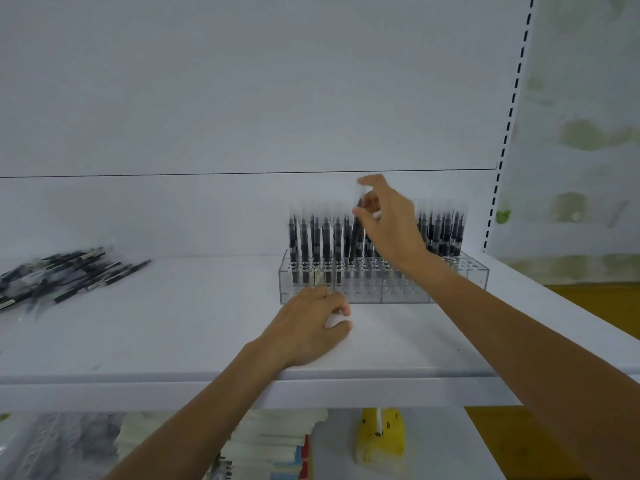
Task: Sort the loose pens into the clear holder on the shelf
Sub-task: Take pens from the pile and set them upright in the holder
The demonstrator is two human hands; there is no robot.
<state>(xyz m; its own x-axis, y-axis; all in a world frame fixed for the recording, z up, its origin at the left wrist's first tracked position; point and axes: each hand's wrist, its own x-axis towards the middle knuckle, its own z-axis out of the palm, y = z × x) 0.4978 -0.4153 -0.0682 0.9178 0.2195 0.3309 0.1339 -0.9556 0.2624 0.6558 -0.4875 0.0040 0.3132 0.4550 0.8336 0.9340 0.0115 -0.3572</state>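
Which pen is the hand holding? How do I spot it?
Look at the white shelf and find the clear holder on its right side, with rows of upright black pens. Near its middle, the right hand pinches one pen: it alone leans and sticks up above the rest.

White shelf, black pens
The shelf (173, 323) is plain white; the holder (408, 292) is clear, its pens (304, 244) black with frosted caps. The loose pens (62, 271) are black with pale bands. Yellow toy (381, 441) below; wall (581, 133) blotched green.
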